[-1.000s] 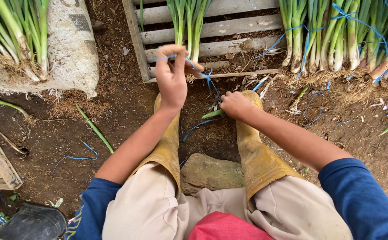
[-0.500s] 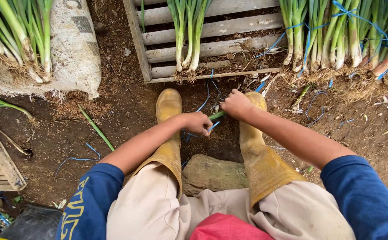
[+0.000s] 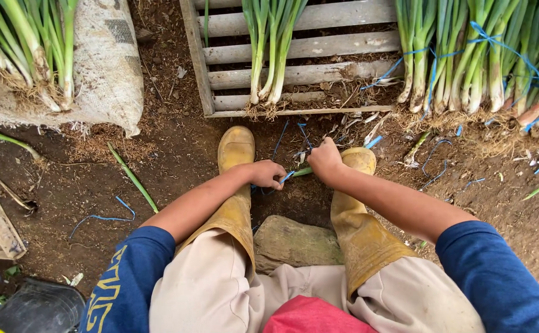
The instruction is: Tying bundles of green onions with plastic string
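The wooden pallet [image 3: 306,46] fills the upper middle of the frame and carries only one small bunch of green onions [image 3: 269,49]. At upper right a long row of tied onion bundles [image 3: 479,61] lies wound in blue string, so I judge much of the bundling is done. At upper left more onions [image 3: 23,49] lie loose on a pale sack [image 3: 106,61], not yet tied. My yellow rubber boots [image 3: 235,151] stand in the middle, either side of a flat stone [image 3: 297,243]. Between the boot tips my left hand [image 3: 266,174] is clenched around a blue string [image 3: 287,177]. My right hand [image 3: 325,161] is closed on the same string, above a green stalk [image 3: 303,172]. Cut string scraps [image 3: 100,216] and one stray leaf [image 3: 134,179] litter the soil at lower left.
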